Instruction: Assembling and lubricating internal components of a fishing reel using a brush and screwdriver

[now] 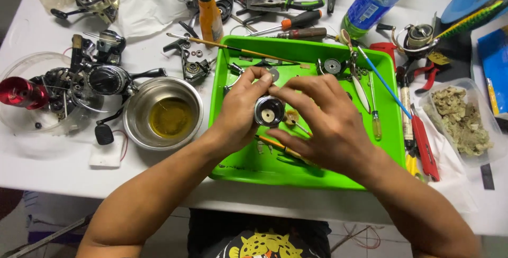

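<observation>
While both hands work over it, the worktop point(32, 30) is white and crowded edge to edge. Green tray point(238, 168) sits centre, near the front edge, with loose small parts inside. Steel bowl point(138, 111) just left of the tray, yellow oil in it. Clear round tub point(21, 67) far left holds a dismantled reel with a red spool point(20, 92). Clear box point(479, 94) far right, filled with beige lumps. Green-and-blue bottle point(370, 5) lies tilted behind the tray's right corner. Orange bottle point(210, 17) stands behind the tray's left corner.

Left hand point(241, 111) is closed around a reel part point(269, 111), a round metal housing with a pale hub facing up, held above the tray's middle. Right hand point(328, 123) comes in from the right, index finger and thumb touching the part's rim, other fingers spread loose. Whether it pinches something small there, I cannot tell.

Smaller items: green-handled pliers point(288, 0) and an orange-handled screwdriver point(299, 21) behind the tray. Red-handled tool point(423, 144) lies just right of the tray. Blue brush point(383, 81) rests across the tray's right rim, tilted. Wooden brush point(233, 48) lies over the tray's back-left corner. Orange pencil-like tool point(272, 143) lies in the tray under the hands.
</observation>
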